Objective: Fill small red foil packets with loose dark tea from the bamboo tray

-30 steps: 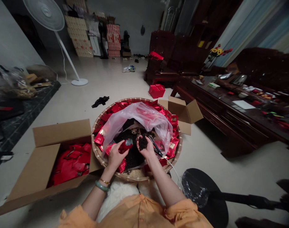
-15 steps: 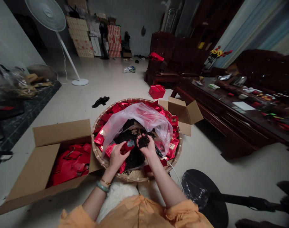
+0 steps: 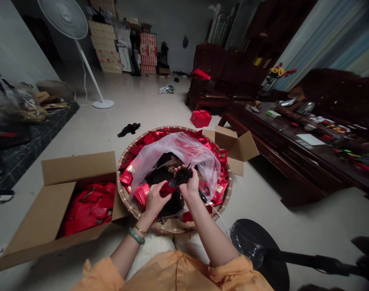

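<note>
Between the fingers of my left hand (image 3: pixel 154 199) is a small red packet (image 3: pixel 166 188), its mouth turned toward my other hand. A clump of dark dried tea leaves (image 3: pixel 183 175) is held in my right hand (image 3: pixel 190 185), close against the packet's mouth. Both hands are above an open clear plastic bag (image 3: pixel 178 143) with a heap of the same dark leaves (image 3: pixel 158 176) in it. The bag sits in a round woven bamboo basket (image 3: pixel 122 201), ringed by many red packets (image 3: pixel 141 194).
At the left, an open carton (image 3: pixel 47 212) holds many red packets. Another open carton (image 3: pixel 247 145) and a red box (image 3: pixel 201 118) stand beyond the basket. A black round stand base (image 3: pixel 272 262) is at the right, near a dark wooden table (image 3: pixel 263 139). A white fan (image 3: pixel 103 104) stands behind.
My left hand has brought the red packet right and up against my right hand. The right hand has tilted and lifted slightly, with the leaves at the packet's mouth.
</note>
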